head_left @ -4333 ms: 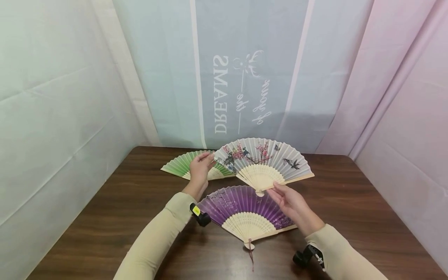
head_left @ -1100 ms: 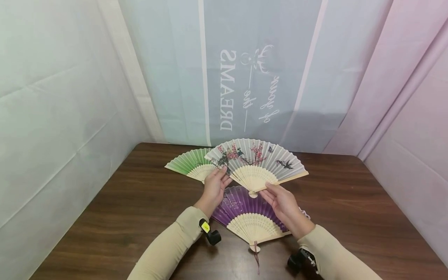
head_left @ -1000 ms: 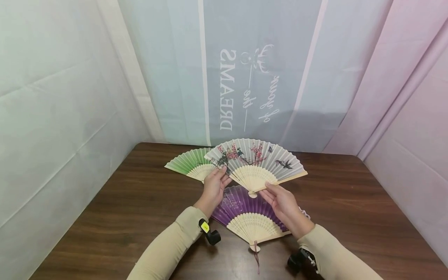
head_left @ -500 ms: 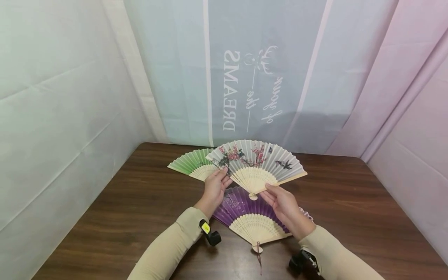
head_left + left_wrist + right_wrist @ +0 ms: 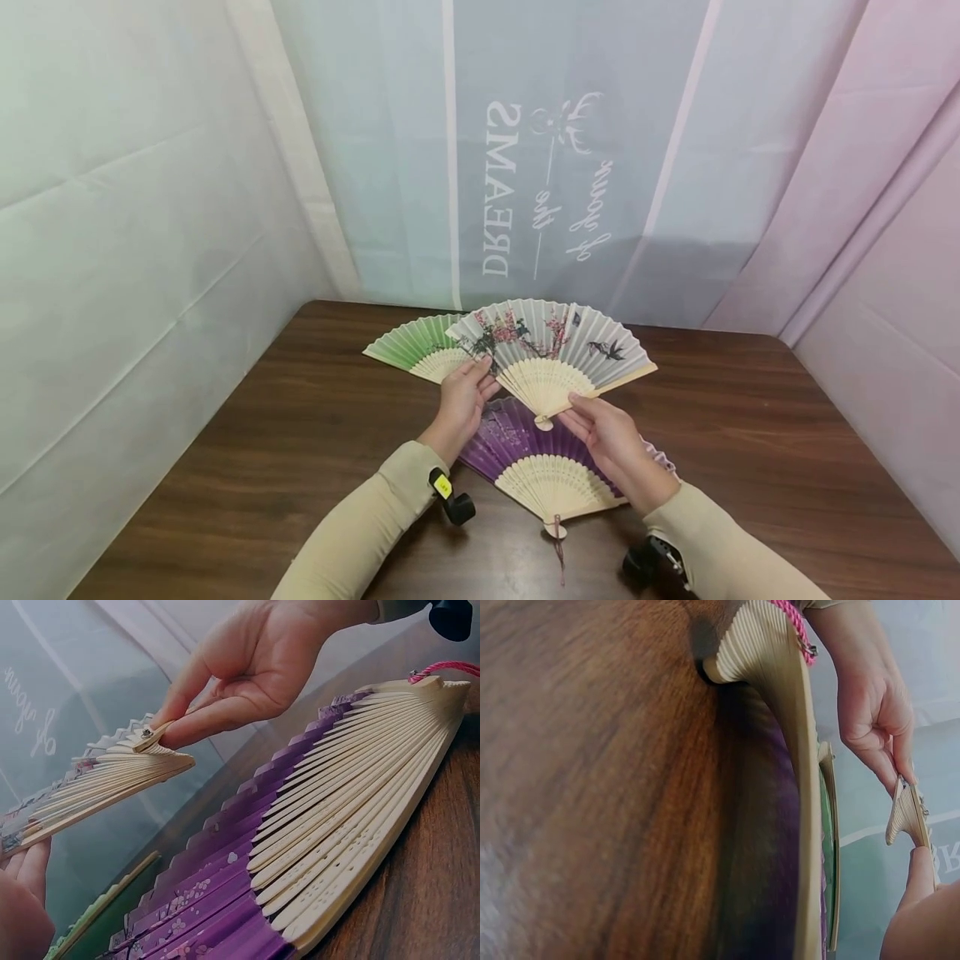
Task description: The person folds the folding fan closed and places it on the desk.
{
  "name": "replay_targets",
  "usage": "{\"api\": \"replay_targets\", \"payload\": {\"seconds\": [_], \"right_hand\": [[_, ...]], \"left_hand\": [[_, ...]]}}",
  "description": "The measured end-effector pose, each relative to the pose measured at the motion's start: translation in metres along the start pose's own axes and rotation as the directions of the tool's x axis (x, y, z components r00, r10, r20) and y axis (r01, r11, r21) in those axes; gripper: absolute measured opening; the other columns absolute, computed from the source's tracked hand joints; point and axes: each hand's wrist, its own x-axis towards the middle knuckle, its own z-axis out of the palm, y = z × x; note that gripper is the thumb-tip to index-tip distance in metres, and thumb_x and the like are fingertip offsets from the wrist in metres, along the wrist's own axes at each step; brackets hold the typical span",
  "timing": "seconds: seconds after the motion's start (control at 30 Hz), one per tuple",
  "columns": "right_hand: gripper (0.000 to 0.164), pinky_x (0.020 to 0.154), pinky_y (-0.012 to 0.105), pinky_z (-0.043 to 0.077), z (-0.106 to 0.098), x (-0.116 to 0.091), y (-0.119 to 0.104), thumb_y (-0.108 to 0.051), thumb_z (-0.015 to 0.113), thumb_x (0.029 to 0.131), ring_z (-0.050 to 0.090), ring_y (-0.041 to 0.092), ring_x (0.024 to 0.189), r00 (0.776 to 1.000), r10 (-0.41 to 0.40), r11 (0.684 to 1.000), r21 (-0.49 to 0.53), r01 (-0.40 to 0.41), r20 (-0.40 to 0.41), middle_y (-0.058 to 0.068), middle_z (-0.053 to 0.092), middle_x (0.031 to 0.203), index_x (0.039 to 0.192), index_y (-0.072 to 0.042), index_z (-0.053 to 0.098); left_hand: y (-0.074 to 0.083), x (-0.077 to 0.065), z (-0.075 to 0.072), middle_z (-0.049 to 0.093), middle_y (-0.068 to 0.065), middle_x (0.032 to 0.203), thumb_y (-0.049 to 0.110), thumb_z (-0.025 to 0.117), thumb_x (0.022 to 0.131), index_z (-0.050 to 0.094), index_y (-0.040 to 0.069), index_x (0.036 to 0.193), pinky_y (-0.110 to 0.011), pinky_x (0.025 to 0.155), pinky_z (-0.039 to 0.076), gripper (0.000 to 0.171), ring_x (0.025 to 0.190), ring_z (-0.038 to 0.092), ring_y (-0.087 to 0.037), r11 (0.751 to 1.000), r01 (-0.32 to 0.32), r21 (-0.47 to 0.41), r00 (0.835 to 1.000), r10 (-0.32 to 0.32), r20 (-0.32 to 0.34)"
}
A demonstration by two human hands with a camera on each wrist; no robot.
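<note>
Both hands hold an open white folding fan [image 5: 525, 325], printed with pink blossoms and dark birds, raised above the table. My left hand [image 5: 461, 402] pinches its left edge where cloth meets ribs. With thumb and fingers, my right hand [image 5: 609, 432] grips the right guard stick close to the pivot; that pinch shows in the left wrist view, where the right hand [image 5: 251, 667] is at the top. Below lies an open purple fan [image 5: 510, 437] with pale ribs and a tassel [image 5: 558, 554], partly hidden by the right hand. An open green fan [image 5: 412, 342] is partly covered behind.
The fans are on a dark wood-grain table [image 5: 247, 433]. Pale cloth walls rise on the left and right, and a blue-grey curtain [image 5: 397, 167] with mirrored lettering hangs close behind the table's far edge.
Over about four seconds my left hand has slid from the white fan's outer left tip down its edge toward the ribs. The right hand keeps its grip; the last second shows little movement.
</note>
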Motion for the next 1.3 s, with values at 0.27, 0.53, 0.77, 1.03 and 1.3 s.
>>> {"api": "replay_targets", "payload": {"seconds": [0.27,0.53,0.77,1.03,1.3], "right_hand": [[0.016,0.090,0.023,0.060,0.003,0.000,0.000,-0.002,0.045,0.103,0.073,0.008,0.088,1.000,-0.005,1.000,-0.020,0.006,0.005,0.000,0.073,0.089,0.117,0.003,0.051],[0.012,0.088,0.023,0.061,0.004,0.001,0.001,-0.001,0.045,0.103,0.073,0.008,0.085,1.000,0.002,1.000,-0.021,-0.003,-0.009,0.000,0.074,0.085,0.112,0.001,0.053],[0.014,0.089,0.023,0.060,0.005,0.001,0.001,-0.001,0.044,0.103,0.073,0.008,0.087,1.000,0.005,1.000,-0.030,-0.005,-0.003,-0.001,0.074,0.087,0.114,0.002,0.053],[0.014,0.088,0.023,0.060,0.006,0.002,0.002,-0.002,0.046,0.103,0.073,0.009,0.091,1.000,-0.003,0.999,-0.052,0.003,0.002,0.000,0.074,0.090,0.113,0.002,0.054],[0.016,0.088,0.023,0.060,0.008,0.003,0.003,-0.002,0.044,0.103,0.072,0.008,0.090,1.000,0.010,0.998,-0.065,-0.011,-0.006,0.000,0.073,0.091,0.117,0.005,0.051]], "left_hand": [[0.003,0.002,-0.001,0.031,-0.033,0.155,0.011,0.055,0.102,0.023,-0.014,0.150,-0.037,0.104,0.052,0.063,0.137,0.043,-0.044,1.000,0.013,0.007,1.000,-0.013,0.002],[0.002,0.005,-0.003,0.026,-0.033,0.157,0.010,0.053,0.103,0.022,-0.013,0.150,-0.038,0.107,0.049,0.061,0.140,0.037,-0.046,0.999,0.026,0.034,0.999,-0.028,0.031],[0.004,0.006,-0.002,0.031,-0.033,0.155,0.008,0.052,0.103,0.025,-0.013,0.149,-0.036,0.104,0.052,0.058,0.138,0.040,-0.045,0.999,0.024,0.038,0.999,-0.025,0.047],[0.006,0.008,-0.003,0.036,-0.032,0.153,0.008,0.051,0.104,0.032,-0.011,0.148,-0.034,0.102,0.054,0.052,0.136,0.043,-0.041,0.997,0.039,0.061,0.997,-0.042,0.060],[0.006,0.012,-0.004,0.028,-0.030,0.157,0.010,0.052,0.103,0.019,-0.012,0.152,-0.039,0.109,0.046,0.062,0.141,0.036,-0.043,0.995,0.076,0.060,0.994,-0.080,0.075]]}}
